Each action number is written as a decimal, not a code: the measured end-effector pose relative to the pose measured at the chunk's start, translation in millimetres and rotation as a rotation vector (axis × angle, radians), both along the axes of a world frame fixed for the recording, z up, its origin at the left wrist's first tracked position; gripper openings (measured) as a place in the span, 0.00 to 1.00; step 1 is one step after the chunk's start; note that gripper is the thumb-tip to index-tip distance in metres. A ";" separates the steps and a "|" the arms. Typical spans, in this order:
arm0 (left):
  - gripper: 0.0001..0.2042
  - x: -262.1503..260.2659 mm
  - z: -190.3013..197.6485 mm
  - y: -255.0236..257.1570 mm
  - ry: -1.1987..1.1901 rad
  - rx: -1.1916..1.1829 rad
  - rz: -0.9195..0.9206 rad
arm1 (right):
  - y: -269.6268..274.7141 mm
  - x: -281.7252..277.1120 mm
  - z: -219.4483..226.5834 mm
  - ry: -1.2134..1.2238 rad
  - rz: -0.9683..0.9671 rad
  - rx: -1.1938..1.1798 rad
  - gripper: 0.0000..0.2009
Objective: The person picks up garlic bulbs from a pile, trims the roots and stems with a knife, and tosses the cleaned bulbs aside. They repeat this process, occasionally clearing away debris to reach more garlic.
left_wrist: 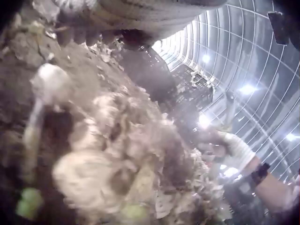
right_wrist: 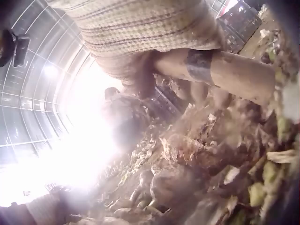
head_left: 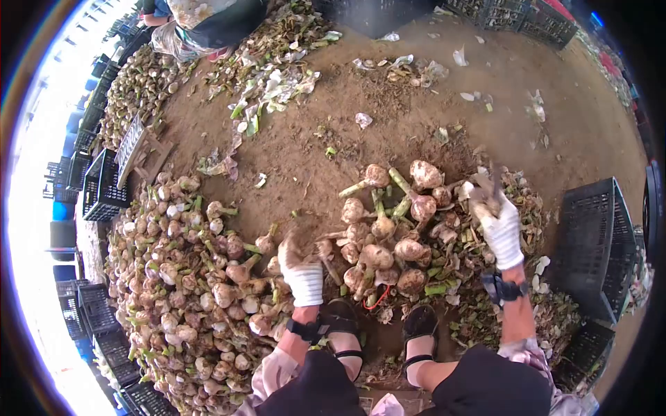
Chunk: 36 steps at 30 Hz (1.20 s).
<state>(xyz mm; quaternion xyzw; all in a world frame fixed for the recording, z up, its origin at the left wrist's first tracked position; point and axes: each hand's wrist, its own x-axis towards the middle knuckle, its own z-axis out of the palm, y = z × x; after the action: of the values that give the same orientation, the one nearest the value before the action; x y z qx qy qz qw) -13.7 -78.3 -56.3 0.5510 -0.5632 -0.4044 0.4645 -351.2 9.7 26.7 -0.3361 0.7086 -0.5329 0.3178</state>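
Note:
Both hands wear white knitted gloves with brown, soiled fingers. In the head view the left hand (head_left: 302,274) is between the large garlic heap (head_left: 187,277) and a smaller group of bulbs (head_left: 377,256), its blurred fingers apart beside a bulb; no held thing shows. The left wrist view has this glove (left_wrist: 136,16) across the top, above blurred bulbs (left_wrist: 89,180). Farther right, the right hand (head_left: 501,232) is over the peelings. Its glove (right_wrist: 154,33) is curled round a brown handle (right_wrist: 239,75) with a dark band; the tool's far end is unclear.
A black crate (head_left: 596,249) stands at the right, with more crates (head_left: 104,184) along the left. Between the shoes (head_left: 421,326) and the bulbs lies a red-orange loop (head_left: 378,298). Leaf scraps (head_left: 277,87) litter the dirt floor; another person (head_left: 208,21) is at the top left.

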 end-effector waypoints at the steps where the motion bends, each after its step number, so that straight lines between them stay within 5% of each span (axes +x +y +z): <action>1: 0.18 12.8 -2.1 5.1 0.087 0.091 0.083 | 13.6 4.7 11.7 -0.132 -0.028 0.064 0.20; 3: 0.19 25.3 -15.1 12.5 -0.440 0.371 -0.036 | 40.1 8.7 -4.1 -0.205 -0.061 0.114 0.17; 4: 0.26 11.9 -21.4 18.3 -0.472 0.362 -0.039 | 55.1 6.0 -22.6 -0.183 -0.022 0.147 0.16; 5: 0.29 2.5 -36.6 26.0 -0.720 0.085 0.028 | 62.5 12.4 -25.7 -0.159 -0.010 0.201 0.17; 7: 0.32 -15.1 -28.4 22.7 -0.682 0.254 0.088 | 75.6 25.4 -31.4 -0.185 -0.025 0.249 0.17; 9: 0.31 -4.4 -33.7 10.7 -0.716 0.120 0.003 | 81.9 35.2 -27.7 -0.258 -0.022 0.214 0.16; 11: 0.21 1.0 13.5 2.0 -0.906 -0.141 0.051 | 88.8 35.8 -29.5 -0.236 0.013 0.188 0.16; 13: 0.16 23.8 19.1 -22.3 -0.853 -0.199 0.287 | 93.9 34.1 -26.0 -0.199 0.007 0.225 0.15; 14: 0.15 56.7 -12.4 -47.1 -1.040 -0.090 0.218 | 96.1 34.5 -22.6 -0.206 -0.008 0.246 0.15; 17: 0.09 63.5 -19.6 -75.4 -1.577 -0.072 -0.054 | 102.6 27.4 -41.5 -0.099 0.020 0.228 0.15; 19: 0.04 77.1 -41.4 -92.8 -1.227 -0.050 0.021 | 110.9 26.7 -50.2 -0.072 0.024 0.227 0.16; 20: 0.03 84.6 -42.0 -92.7 -0.643 -0.193 0.014 | 111.2 29.6 -44.5 -0.101 0.035 0.231 0.16; 22: 0.15 95.6 -34.7 -91.0 0.242 0.182 -0.124 | 112.7 33.4 -41.0 -0.117 0.032 0.228 0.16; 24: 0.04 70.7 -7.1 -69.3 0.310 0.178 0.034 | 113.0 38.6 -35.1 -0.159 0.018 0.237 0.16; 27: 0.04 86.5 9.5 -48.1 0.954 0.771 0.156 | 111.0 44.9 -37.6 -0.179 0.025 0.322 0.15; 30: 0.06 85.7 17.5 -28.2 0.912 0.808 0.226 | 103.6 58.6 -27.3 -0.263 0.037 0.326 0.14; 31: 0.05 94.9 18.0 -23.7 1.002 0.834 0.118 | 102.7 59.7 -22.2 -0.316 0.031 0.371 0.15; 33: 0.10 118.6 6.2 -24.3 0.356 0.465 0.147 | 103.7 58.7 -25.7 0.106 0.091 0.304 0.17; 36: 0.14 158.1 2.0 -39.9 -0.326 0.105 0.060 | 104.0 55.3 -27.5 0.026 0.070 0.348 0.17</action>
<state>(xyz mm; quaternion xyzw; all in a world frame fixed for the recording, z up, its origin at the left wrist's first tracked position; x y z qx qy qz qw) 144.4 -118.2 -54.4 0.6495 -0.5924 -0.3244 0.3493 -295.9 113.7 -0.8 -0.3075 0.7821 -0.3863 0.3802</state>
